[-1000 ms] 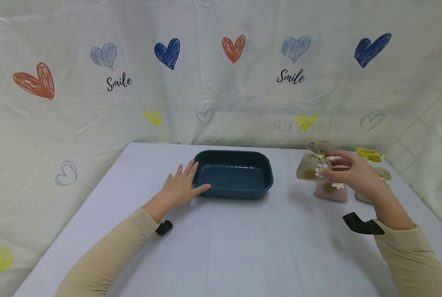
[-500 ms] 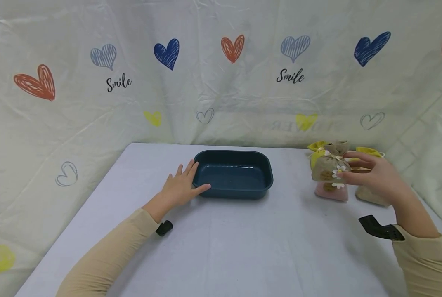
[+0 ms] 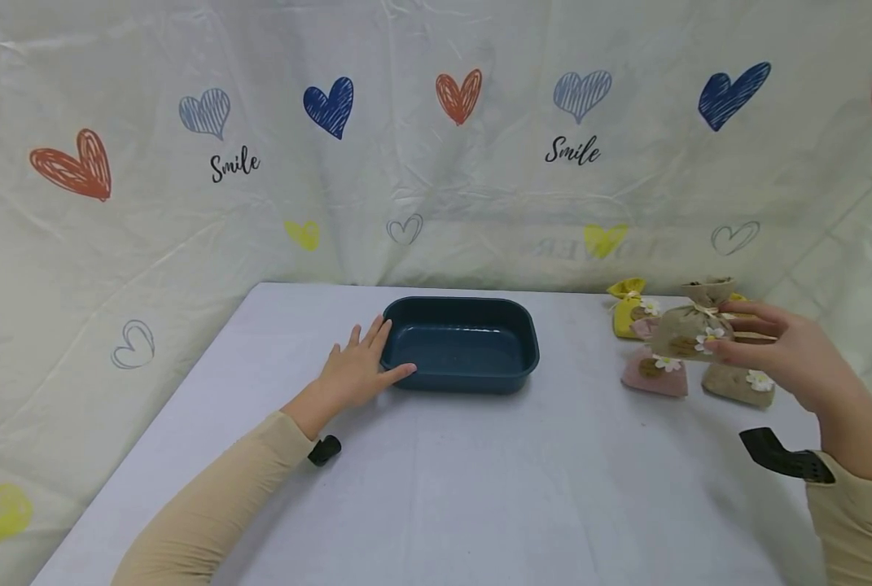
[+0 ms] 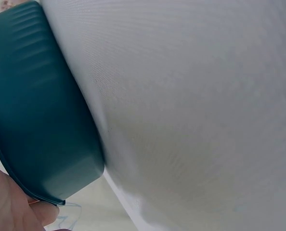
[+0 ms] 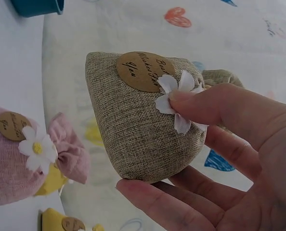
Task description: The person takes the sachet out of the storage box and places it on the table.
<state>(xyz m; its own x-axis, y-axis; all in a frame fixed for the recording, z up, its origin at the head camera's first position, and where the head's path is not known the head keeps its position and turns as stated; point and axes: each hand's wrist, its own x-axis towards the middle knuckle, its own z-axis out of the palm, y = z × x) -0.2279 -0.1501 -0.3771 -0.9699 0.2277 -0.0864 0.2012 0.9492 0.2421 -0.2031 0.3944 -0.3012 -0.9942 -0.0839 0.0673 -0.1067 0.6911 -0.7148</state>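
Observation:
In the right wrist view my right hand (image 5: 258, 154) grips a beige cloth sachet (image 5: 133, 130), thumb over its white flower and fingers behind. The sachet has a tied neck and a round brown tag. In the head view that hand (image 3: 798, 350) holds it raised above the table at the right, over the other sachets. My left hand (image 3: 355, 370) rests on the left end of a dark teal rectangular tub (image 3: 461, 381), fingers spread and straight. The tub's side wall (image 4: 42, 106) fills the left of the left wrist view, with part of that hand at its rim.
Around the held sachet stand a pink sachet (image 3: 654, 376), a second beige sachet (image 3: 736, 387) and a yellow sachet (image 3: 628, 313). Another yellow one is mostly hidden behind the right hand. A white cloth covers the table (image 3: 479, 488); a heart-printed sheet (image 3: 436, 179) hangs behind.
My right hand has moved rightward with the beige sachet, from left of the pink sachet to above and right of it. The yellow sachet behind has come into view. My left hand stays put.

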